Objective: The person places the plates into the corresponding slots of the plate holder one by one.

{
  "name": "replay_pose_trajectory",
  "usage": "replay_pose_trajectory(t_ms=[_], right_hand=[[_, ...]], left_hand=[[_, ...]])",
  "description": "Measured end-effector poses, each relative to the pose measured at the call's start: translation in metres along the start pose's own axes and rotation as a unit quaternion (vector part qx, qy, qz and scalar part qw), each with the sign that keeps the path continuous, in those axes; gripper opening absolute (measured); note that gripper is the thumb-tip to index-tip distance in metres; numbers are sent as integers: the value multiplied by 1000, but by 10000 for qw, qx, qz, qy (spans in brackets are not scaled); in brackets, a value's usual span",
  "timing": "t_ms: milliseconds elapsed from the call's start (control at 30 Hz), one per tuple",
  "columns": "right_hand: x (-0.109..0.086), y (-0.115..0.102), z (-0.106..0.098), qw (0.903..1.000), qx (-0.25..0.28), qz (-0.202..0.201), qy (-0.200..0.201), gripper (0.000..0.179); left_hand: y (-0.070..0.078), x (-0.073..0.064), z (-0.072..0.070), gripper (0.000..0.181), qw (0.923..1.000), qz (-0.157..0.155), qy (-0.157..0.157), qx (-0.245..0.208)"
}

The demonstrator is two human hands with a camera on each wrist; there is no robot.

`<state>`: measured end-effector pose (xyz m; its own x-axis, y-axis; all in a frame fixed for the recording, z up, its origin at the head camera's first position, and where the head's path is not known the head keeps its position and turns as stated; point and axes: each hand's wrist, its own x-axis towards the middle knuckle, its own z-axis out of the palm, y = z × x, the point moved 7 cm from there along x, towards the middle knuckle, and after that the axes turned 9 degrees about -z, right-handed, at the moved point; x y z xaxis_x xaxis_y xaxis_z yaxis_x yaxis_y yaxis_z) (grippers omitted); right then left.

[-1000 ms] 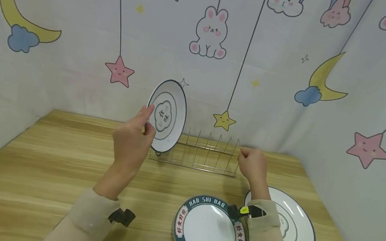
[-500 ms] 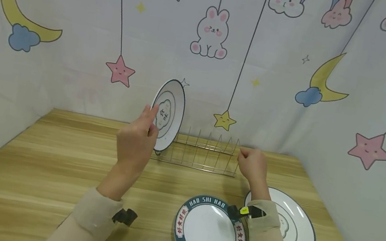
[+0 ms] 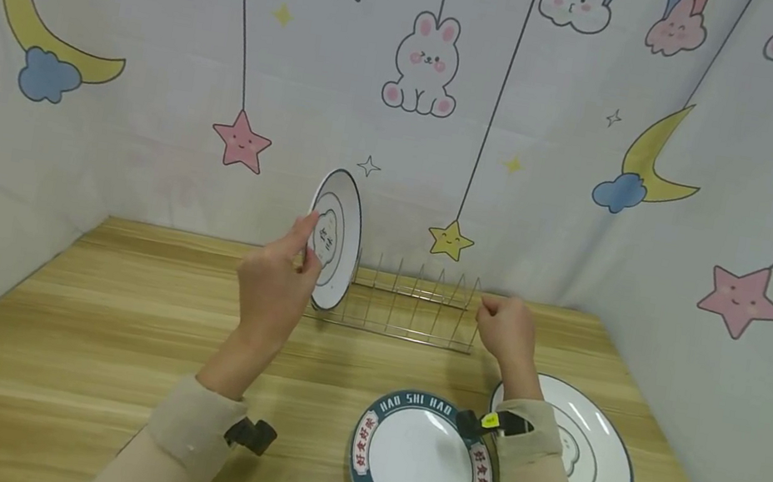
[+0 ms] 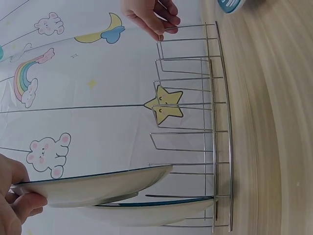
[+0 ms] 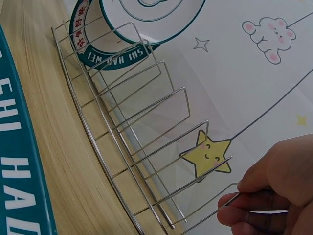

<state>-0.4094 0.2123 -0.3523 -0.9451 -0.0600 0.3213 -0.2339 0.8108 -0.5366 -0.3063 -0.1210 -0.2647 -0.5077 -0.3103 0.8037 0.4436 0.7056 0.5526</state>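
Observation:
My left hand (image 3: 274,282) pinches the left rim of a white plate (image 3: 339,254) with a thin dark-blue edge and a printed centre. The plate stands nearly upright over the left end of a wire dish rack (image 3: 409,339). In the left wrist view, the held plate (image 4: 98,190) is apart from the rack wires. Behind it, a second plate (image 4: 146,214) stands in the rack's end slots; the right wrist view gives this plate (image 5: 117,59) a green lettered border. My right hand (image 3: 509,328) pinches the end wire at the rack's right side, thumb against curled fingers.
On the wooden table (image 3: 77,327), a green-rimmed plate (image 3: 422,466) lies flat in front of the rack. A white oval plate (image 3: 599,452) lies to its right, partly under my right forearm. A cartoon-printed curtain (image 3: 184,32) hangs behind.
My left hand has shifted slightly right, and the held plate has turned more edge-on, then sunk a little toward the rack. My right hand keeps its grip on the rack end.

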Motion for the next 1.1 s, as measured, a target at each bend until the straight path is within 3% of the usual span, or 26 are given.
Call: replay_pose_trajectory(t_ms=[200, 467, 767, 1100], right_hand=[[1, -1, 0, 10000, -1, -15, 40, 32], [0, -2, 1, 10000, -60, -72, 14, 33], [0, -5, -2, 9998, -81, -188, 39, 33], [-1, -5, -2, 9996, -140, -228, 57, 34]], left_hand=[[-6, -3, 6, 40, 9999, 1, -161, 26], [-12, -10, 19, 37, 9973, -118, -710, 169], [-13, -10, 23, 35, 9960, -265, -855, 82], [-11, -11, 28, 37, 9919, -289, -1232, 48]])
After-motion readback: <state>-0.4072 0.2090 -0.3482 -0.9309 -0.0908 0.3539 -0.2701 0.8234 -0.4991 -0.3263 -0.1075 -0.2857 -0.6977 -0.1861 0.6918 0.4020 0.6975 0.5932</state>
